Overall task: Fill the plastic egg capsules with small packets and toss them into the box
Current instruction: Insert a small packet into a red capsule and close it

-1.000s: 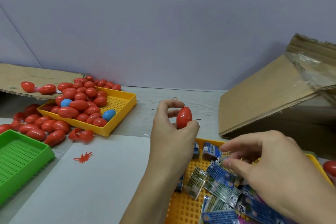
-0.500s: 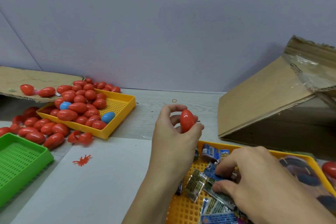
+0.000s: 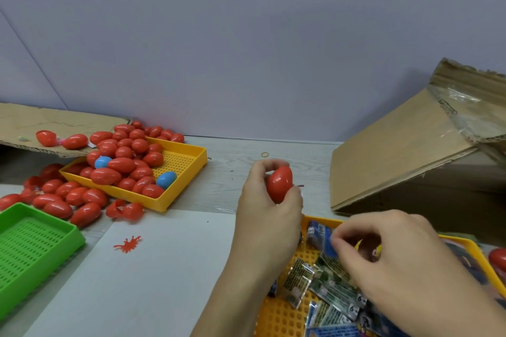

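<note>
Tightly curled, left hand point(image 3: 269, 208) grips red egg point(image 3: 279, 184) — right hand point(image 3: 405, 262) pinches packet point(image 3: 323, 238).

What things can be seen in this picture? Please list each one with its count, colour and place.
red eggs: many, red, piled in the far yellow tray, spilled on the table left of it, two on the flat cardboard
blue eggs: two, blue, in the far yellow tray
held egg: one, red, in the left hand
far tray: one, yellow, left of centre
green tray: one, green, near left
near tray: one, yellow, under the hands
packets: many, blue and green, in the near tray
box: one, brown, right, flap open
flat cardboard: one, brown, far left
splat: one, red, on the grey sheet
left hand: holds the egg
right hand: pinches a blue packet
</note>
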The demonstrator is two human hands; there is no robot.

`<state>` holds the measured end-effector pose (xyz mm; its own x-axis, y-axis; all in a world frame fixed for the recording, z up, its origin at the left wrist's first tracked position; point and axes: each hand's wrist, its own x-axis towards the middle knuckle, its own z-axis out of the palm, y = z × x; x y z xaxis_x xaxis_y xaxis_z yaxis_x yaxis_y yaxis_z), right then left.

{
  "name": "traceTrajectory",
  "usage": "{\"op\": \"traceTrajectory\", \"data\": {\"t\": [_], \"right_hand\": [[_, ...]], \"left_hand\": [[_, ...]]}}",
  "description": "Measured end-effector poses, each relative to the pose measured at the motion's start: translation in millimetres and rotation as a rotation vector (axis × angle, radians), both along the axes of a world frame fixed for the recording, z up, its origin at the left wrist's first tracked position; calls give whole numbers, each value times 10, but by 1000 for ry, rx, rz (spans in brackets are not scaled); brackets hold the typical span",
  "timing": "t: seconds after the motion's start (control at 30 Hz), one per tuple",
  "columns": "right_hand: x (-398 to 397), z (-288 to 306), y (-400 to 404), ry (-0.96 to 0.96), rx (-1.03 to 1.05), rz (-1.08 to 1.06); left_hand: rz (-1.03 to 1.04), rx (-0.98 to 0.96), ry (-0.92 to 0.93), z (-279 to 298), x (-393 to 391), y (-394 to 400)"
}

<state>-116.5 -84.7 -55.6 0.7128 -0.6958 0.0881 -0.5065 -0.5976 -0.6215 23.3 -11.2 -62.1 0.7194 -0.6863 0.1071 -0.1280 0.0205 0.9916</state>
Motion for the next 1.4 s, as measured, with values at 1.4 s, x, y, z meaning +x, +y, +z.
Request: {"op": "traceTrajectory", "data": {"t": [1.4], "right_hand": [[70, -132, -96, -639, 341, -249]], "left_hand": [[-38, 6, -175, 75, -181, -35]]}}
